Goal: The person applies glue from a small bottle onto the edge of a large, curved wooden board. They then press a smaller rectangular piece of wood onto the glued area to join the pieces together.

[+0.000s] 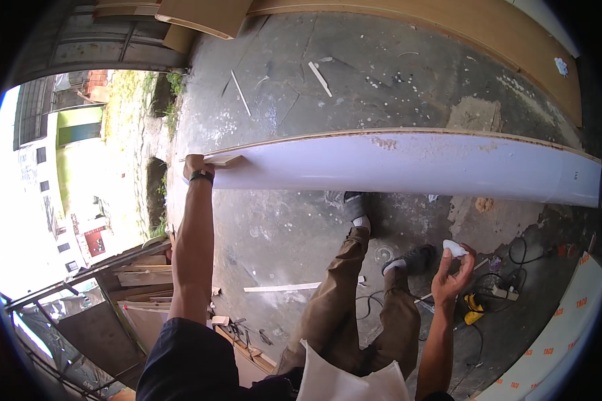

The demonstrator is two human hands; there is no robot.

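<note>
A long white panel (354, 160) with a raw wooden edge stretches from left to right in front of me. At its left end my left hand (194, 165) is closed round a small flat piece of wood (227, 162), which lies against the panel. The fingertips of that hand are hidden. Off to the right, my right hand (453, 276) holds up a small white plastic bottle (455, 248) between thumb and fingers, apart from the panel. Sawdust-like crumbs are scattered on the panel's upper part.
Thin wooden strips (320, 79) lie on the concrete floor (281, 220). A yellow power tool (473, 309) with black cables sits at right, near a printed white board (562, 327). Brown boards (448, 35) lie at the far side; scrap wood (144, 277) is at left.
</note>
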